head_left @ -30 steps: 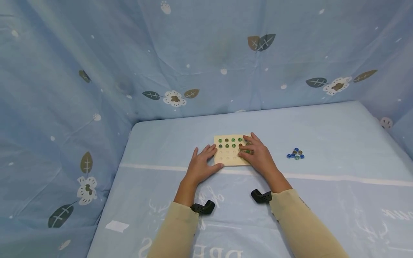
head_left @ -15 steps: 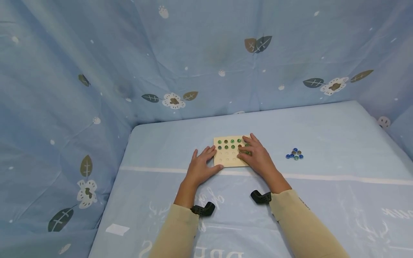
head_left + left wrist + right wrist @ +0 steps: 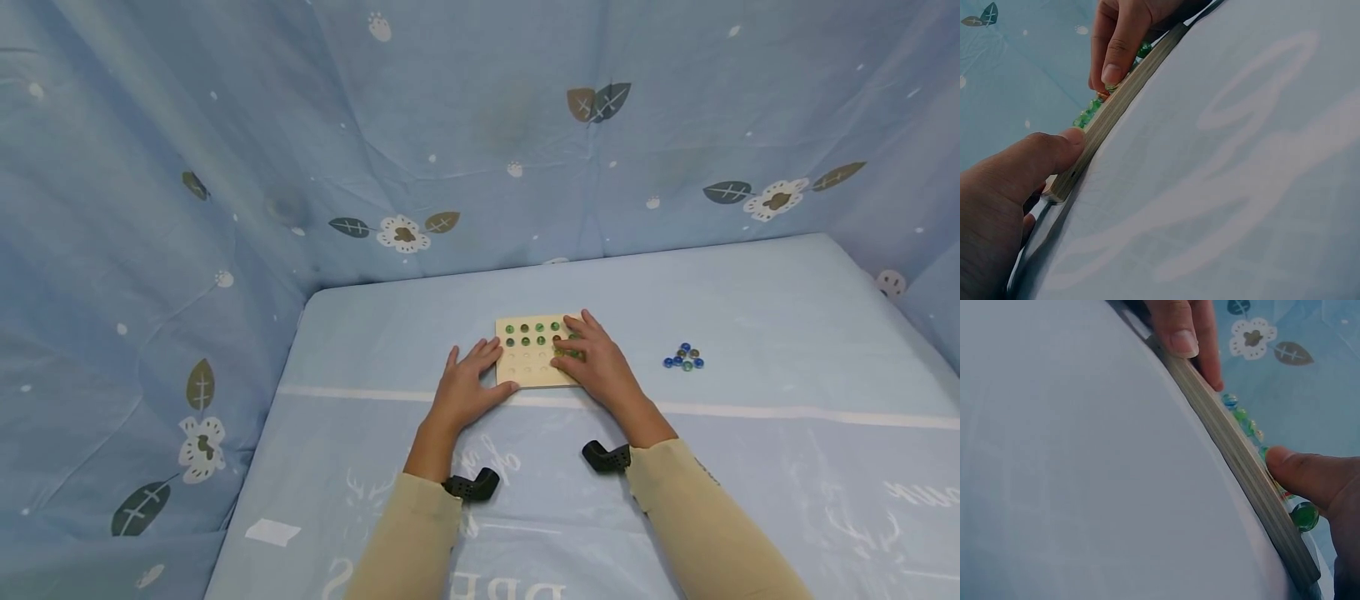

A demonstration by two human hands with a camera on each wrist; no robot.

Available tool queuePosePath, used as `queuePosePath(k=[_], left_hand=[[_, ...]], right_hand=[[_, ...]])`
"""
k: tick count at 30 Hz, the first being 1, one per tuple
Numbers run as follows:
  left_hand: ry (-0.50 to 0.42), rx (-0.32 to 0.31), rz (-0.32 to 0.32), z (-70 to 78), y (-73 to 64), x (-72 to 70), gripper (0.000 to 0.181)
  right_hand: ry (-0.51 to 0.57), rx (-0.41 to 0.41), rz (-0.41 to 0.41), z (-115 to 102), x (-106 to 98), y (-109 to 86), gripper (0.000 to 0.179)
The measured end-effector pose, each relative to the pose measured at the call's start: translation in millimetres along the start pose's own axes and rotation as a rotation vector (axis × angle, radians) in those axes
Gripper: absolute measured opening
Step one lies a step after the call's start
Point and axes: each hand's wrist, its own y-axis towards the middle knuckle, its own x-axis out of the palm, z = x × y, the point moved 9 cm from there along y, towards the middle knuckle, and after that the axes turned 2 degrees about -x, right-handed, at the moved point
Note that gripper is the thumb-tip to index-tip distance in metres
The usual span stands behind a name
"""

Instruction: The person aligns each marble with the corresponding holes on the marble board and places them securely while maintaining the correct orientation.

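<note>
A pale wooden board (image 3: 534, 380) with rows of round hollows lies on the bed-like surface. Green, brown and dark glass marbles (image 3: 539, 327) fill the two far rows, and more show in the third row at the right. My left hand (image 3: 465, 387) holds the board's left side, thumb at the near corner and fingers along the edge. Over the right part of the board, my right hand (image 3: 600, 358) pinches a yellowish marble (image 3: 1112, 87) between thumb and index finger, down at a third-row hollow. That hand hides the board's right edge.
A small cluster of loose blue, brown and green marbles (image 3: 687, 366) lies to the right of the board. Blue patterned cloth (image 3: 480, 150) hangs behind the surface and at the sides. A white patch (image 3: 273, 532) is at the front left.
</note>
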Motion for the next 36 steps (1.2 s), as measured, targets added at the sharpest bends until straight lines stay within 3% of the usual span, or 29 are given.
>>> queuePosePath(k=[14, 27, 36], left_hand=[[0.006, -0.022, 0.003, -1.3, -1.2, -2.0, 0.077], [0.024, -0.011, 0.007, 2.0, 1.2, 0.0, 0.077], [0.017, -0.014, 0.015, 2.0, 1.4, -1.3, 0.077]], right_hand=[[0.032, 0.033, 0.023, 3.1, -4.8, 0.0, 0.036], [0.021, 0.046, 0.082, 8.5, -20.6, -2.8, 0.037], [0.026, 0.062, 0.075, 10.3, -30.3, -6.3, 0.034]])
